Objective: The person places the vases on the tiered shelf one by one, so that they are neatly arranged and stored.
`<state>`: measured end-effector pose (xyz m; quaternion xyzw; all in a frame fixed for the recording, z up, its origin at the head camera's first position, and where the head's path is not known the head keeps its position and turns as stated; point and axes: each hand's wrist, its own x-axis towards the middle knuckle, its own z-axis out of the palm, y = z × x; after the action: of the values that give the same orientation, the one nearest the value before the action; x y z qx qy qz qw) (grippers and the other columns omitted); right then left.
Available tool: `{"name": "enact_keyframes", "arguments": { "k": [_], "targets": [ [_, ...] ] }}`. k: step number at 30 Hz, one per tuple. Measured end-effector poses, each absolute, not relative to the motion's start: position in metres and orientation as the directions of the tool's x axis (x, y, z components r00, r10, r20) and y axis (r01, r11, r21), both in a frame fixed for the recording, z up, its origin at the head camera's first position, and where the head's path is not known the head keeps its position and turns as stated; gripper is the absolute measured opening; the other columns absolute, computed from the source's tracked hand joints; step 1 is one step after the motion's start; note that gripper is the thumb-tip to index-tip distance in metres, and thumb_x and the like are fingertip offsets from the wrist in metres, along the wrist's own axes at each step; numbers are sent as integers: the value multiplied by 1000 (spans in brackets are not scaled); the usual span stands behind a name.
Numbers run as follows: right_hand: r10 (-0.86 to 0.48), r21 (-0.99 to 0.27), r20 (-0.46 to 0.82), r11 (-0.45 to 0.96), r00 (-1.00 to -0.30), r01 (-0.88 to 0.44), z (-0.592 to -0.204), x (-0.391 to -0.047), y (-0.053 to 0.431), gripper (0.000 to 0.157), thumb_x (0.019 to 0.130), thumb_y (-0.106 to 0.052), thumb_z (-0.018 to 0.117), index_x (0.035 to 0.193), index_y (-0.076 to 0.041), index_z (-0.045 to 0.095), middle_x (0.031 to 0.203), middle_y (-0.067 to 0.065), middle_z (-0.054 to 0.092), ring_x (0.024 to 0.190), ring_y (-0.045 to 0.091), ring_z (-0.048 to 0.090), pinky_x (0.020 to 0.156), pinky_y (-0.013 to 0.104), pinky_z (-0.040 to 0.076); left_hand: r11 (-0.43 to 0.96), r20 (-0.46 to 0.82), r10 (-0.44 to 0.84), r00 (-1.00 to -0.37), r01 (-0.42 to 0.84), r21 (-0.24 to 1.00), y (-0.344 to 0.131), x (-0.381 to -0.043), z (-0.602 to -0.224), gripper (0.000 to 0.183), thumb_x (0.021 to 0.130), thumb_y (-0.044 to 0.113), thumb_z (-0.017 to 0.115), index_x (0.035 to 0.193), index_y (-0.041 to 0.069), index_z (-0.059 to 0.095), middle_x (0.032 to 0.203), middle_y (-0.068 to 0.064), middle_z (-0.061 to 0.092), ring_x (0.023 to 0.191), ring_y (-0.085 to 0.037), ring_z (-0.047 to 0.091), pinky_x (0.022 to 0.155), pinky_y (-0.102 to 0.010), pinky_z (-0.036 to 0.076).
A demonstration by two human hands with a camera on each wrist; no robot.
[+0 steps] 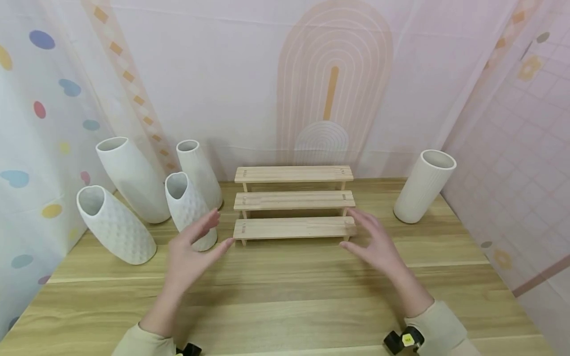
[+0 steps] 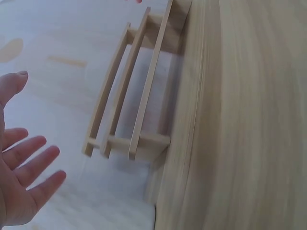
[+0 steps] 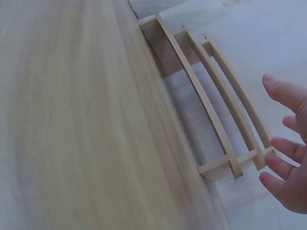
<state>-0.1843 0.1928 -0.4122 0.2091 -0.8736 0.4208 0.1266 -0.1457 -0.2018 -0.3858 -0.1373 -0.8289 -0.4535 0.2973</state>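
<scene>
A three-step wooden riser [image 1: 294, 228] stands in the middle of the table against the back. My left hand [image 1: 191, 257] is raised at its left front corner, fingers spread and empty; in the head view it overlaps a small dimpled white vase [image 1: 182, 207]. At the riser's right end my right hand [image 1: 378, 244] is held up, thumb and fingers apart with nothing between them. Both palms face inward. In the left wrist view the left fingers [image 2: 38, 163] show apart from the riser [image 2: 144, 96]. The right wrist view shows the right fingers [image 3: 283, 158] near the riser's end [image 3: 225, 165].
On the left stand a tall smooth white vase [image 1: 133, 183], a slim ribbed vase [image 1: 200, 173] and a dimpled vase [image 1: 120, 230]. A ribbed white cylinder vase [image 1: 423, 188] stands at the right. Patterned cloth [image 1: 213, 74] hangs behind the wooden table [image 1: 285, 296].
</scene>
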Motion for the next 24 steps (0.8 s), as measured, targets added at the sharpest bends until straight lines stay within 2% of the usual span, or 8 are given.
{"name": "enact_keyframes", "arguments": {
  "k": [4, 8, 15, 19, 24],
  "targets": [
    [-251, -722, 372, 528, -894, -448, -414, -187, 197, 78, 80, -13, 84, 147, -5, 46, 148, 18, 43, 133, 38, 40, 105, 55, 41, 474, 651, -63, -757, 551, 687, -215, -145, -388, 66, 65, -10, 86, 127, 0, 66, 113, -18, 70, 99, -3, 67, 88, -14, 48],
    [-244, -753, 349, 501, -905, -426, -416, -190, 199, 75, 81, -9, 83, 146, -3, 46, 147, 20, 42, 133, 38, 40, 106, 54, 40, 431, 632, -109, -767, 537, 725, -229, -141, -389, 66, 63, -17, 84, 126, -3, 65, 113, -22, 69, 97, -3, 67, 87, -15, 49],
    [-244, -773, 324, 490, -914, -404, -420, -193, 204, 72, 83, -14, 82, 146, -4, 47, 147, 20, 42, 130, 40, 43, 104, 54, 41, 450, 580, -194, -791, 453, 769, -249, -134, -386, 63, 67, -16, 83, 126, 0, 66, 111, -4, 73, 96, -5, 68, 84, -16, 50],
    [-238, -780, 300, 496, -924, -381, -423, -195, 207, 72, 83, -15, 81, 146, -5, 47, 145, 21, 43, 124, 43, 49, 102, 55, 43, 473, 615, -268, -742, 455, 755, -259, -135, -388, 62, 66, -17, 82, 124, -3, 67, 106, 1, 73, 92, -4, 68, 82, -15, 50],
    [-226, -811, 251, 483, -941, -332, -426, -200, 210, 70, 84, -11, 80, 145, -4, 48, 143, 24, 44, 120, 43, 53, 101, 53, 45, 486, 642, -321, -696, 460, 743, -267, -141, -385, 67, 65, -19, 81, 128, -2, 64, 110, 2, 71, 95, -3, 66, 82, -14, 50]
  ]
}}
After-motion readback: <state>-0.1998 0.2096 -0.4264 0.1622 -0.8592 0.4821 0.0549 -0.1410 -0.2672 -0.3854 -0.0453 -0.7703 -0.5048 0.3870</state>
